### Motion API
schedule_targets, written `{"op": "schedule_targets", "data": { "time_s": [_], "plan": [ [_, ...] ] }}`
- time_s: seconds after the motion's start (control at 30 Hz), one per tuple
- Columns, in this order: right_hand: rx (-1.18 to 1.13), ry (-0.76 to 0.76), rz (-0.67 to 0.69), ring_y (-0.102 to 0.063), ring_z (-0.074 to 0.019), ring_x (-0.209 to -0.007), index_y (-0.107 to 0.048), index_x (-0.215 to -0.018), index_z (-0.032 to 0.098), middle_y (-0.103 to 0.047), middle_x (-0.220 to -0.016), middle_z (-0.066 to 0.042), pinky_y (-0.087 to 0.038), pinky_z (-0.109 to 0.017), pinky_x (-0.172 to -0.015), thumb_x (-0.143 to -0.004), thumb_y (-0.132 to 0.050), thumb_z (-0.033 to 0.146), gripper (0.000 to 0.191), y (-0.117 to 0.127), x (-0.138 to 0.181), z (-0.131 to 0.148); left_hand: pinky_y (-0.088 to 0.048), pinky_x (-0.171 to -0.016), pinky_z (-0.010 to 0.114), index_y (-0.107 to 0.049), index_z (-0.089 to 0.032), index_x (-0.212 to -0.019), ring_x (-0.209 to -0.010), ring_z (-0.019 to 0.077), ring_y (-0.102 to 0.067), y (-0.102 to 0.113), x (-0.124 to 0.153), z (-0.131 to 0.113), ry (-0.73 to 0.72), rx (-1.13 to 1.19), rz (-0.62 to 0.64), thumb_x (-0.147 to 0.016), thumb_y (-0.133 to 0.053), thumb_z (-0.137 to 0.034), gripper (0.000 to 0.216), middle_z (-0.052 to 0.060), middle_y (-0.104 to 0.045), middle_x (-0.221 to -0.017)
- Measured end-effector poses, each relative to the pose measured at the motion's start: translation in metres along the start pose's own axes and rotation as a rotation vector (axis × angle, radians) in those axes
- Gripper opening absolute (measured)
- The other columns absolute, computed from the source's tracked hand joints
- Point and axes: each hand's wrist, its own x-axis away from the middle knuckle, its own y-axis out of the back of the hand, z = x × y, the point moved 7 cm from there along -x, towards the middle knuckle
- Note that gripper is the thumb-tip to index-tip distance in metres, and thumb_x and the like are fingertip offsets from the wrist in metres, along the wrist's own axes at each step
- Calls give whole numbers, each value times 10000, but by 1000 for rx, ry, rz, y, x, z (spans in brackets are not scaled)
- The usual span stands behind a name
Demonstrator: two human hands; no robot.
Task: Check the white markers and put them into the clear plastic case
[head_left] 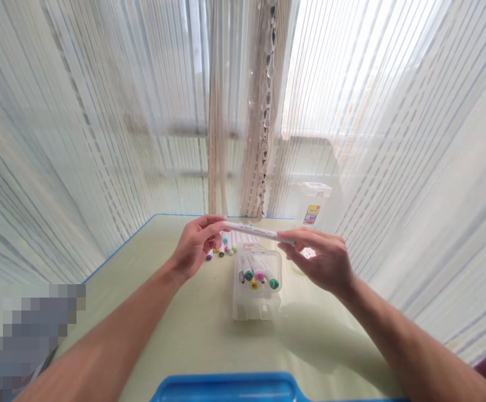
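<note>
A white marker (251, 229) with a green tip at its right end is held level above the table between both hands. My left hand (198, 243) pinches its left end, and my right hand (322, 254) grips the end near the green cap. Below them stands a clear plastic case (254, 310) with several markers in it, their green, pink and yellow ends facing me. Behind it, partly hidden by my left hand and the held marker, several more white markers (234, 241) with coloured ends lie in a row.
The pale green table (176, 324) has a blue edge. At the back right stands a clear plastic container (316, 204) with a yellow and red label. A blue tray-like part (230, 388) lies at the near edge. String curtains (176, 111) hang behind and at both sides.
</note>
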Motion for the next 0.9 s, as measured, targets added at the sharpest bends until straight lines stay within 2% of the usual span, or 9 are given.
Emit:
{"op": "schedule_targets", "data": {
  "time_s": [0.1,0.17,0.33,0.5,0.67,0.9],
  "plan": [
    [46,-2,-42,-657,-103,-545,-759,-988,177,-771,-812,-30,-556,-232,-528,-860,-722,91,158,4,0,2,-384,-488,217,-725,-132,-880,-478,66,-486,-1,1,2,15,5,0,-701,-818,-290,256,38,-705,-732],
    [33,-55,-81,-680,-114,-542,-757,-982,170,-766,-785,-30,-573,-238,-533,-858,-727,105,143,8,2,-1,-378,-479,225,-713,-133,-875,-473,71,-483,1,0,5,26,16,-10,-714,-794,-321,260,46,-709,-752],
    [-268,-347,-155,-689,-145,-497,-742,-1006,157,-735,-686,-26,-570,-250,-453,-871,-745,215,147,9,4,-20,-361,-469,231,-721,-104,-889,-476,82,-474,11,-3,7,41,39,-58,-742,-714,-369,303,63,-693,-739],
    [-466,-525,-220,-674,-145,-453,-739,-936,145,-768,-732,-68,-532,-234,-374,-843,-783,284,174,15,2,-19,-348,-470,238,-718,-98,-880,-478,90,-464,8,-1,6,57,41,-52,-736,-693,-381,318,66,-681,-721],
    [-394,-625,-199,-658,-142,-424,-736,-892,145,-760,-674,-60,-532,-228,-370,-832,-798,303,179,45,9,4,-337,-468,244,-716,-106,-862,-473,88,-452,-2,2,10,74,-6,21,-739,-702,-392,312,66,-683,-733],
    [-19,-537,-210,-619,-140,-416,-762,-901,223,-695,-548,11,-527,-252,-405,-845,-783,349,139,97,14,64,-343,-478,245,-724,-106,-849,-485,87,-462,0,0,12,61,-44,56,-750,-705,-384,296,71,-693,-755]
  ]
}}
